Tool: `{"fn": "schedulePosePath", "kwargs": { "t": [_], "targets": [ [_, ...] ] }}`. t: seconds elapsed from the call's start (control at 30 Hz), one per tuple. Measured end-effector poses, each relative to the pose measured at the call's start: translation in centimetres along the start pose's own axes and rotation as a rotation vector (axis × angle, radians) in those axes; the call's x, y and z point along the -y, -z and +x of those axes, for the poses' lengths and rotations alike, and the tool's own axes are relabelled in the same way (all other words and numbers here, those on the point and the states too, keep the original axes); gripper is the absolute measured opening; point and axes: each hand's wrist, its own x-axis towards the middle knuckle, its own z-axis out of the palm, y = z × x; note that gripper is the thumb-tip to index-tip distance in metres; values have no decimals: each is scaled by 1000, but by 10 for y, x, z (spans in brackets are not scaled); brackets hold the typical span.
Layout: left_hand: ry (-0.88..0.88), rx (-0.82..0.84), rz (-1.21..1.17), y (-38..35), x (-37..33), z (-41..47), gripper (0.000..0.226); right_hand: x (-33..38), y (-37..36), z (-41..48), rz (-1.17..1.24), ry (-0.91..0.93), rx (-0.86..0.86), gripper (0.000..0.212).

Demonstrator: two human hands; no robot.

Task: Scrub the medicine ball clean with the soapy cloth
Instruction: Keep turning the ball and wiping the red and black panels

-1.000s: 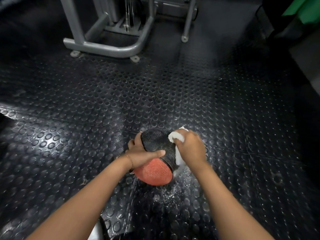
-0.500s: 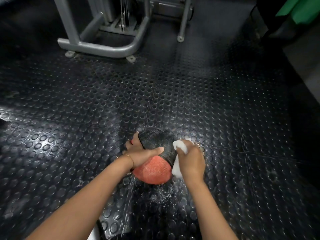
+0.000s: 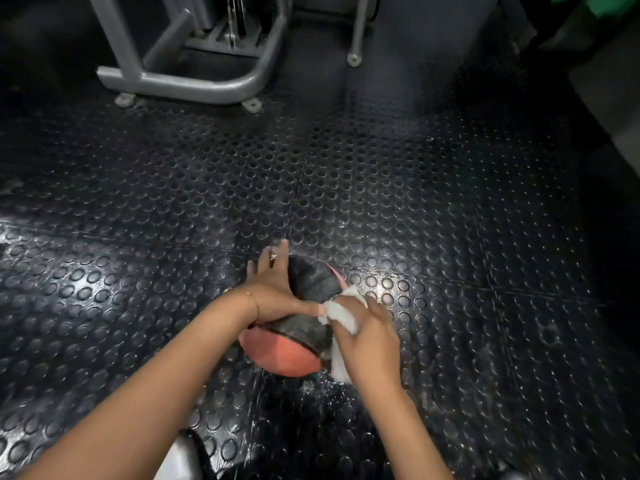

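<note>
The medicine ball (image 3: 304,320), black on top and orange-red below, sits on the studded rubber floor in the lower middle of the head view. My left hand (image 3: 273,289) lies over its left and top side with the fingers stretched out and the thumb reaching across the black part. My right hand (image 3: 367,337) grips a white soapy cloth (image 3: 341,313) and presses it against the ball's right side. A strip of the cloth hangs below that hand. The ball's underside is hidden.
White soap flecks (image 3: 311,389) and wet patches lie on the black floor (image 3: 346,188) just below the ball. A grey metal gym machine frame (image 3: 194,84) stands at the back left, with a thin grey leg (image 3: 355,46) beside it. Something green shows at the top right corner.
The ball has rolled so more black shows on top. My left hand's fingers have straightened along the ball's left side. The cloth hand has shifted a little toward the ball's top right.
</note>
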Motion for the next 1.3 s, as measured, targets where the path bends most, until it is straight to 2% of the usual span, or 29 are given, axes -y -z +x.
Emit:
{"fn": "schedulePosePath", "kwargs": {
  "t": [0.2, 0.4, 0.5, 0.7, 0.87, 1.1, 1.23, 1.3],
  "targets": [
    [-8, 62, 210, -6, 23, -9, 139, 9, -4, 18, 4, -77, 18, 29],
    [-35, 30, 269, -13, 18, -15, 139, 19, 0, 8, -111, 53, 48, 33],
    [-15, 18, 248, -13, 16, -13, 137, 21, 1, 29, -74, -18, 52, 30],
    [21, 29, 189, -10, 12, -14, 136, 22, 8, 20, -128, 41, 132, 32],
    [35, 33, 226, -12, 12, -17, 136, 35, 9, 44, -138, -2, 131, 31],
    [37, 43, 204, -4, 8, -12, 134, 28, 19, 28, -188, 58, 213, 31],
    [37, 49, 230, -4, 5, -13, 134, 37, 10, 61, -189, 70, 157, 28],
    [37, 53, 239, -3, 5, -14, 134, 42, 8, 74, -238, 122, 193, 27]
  ]
}}
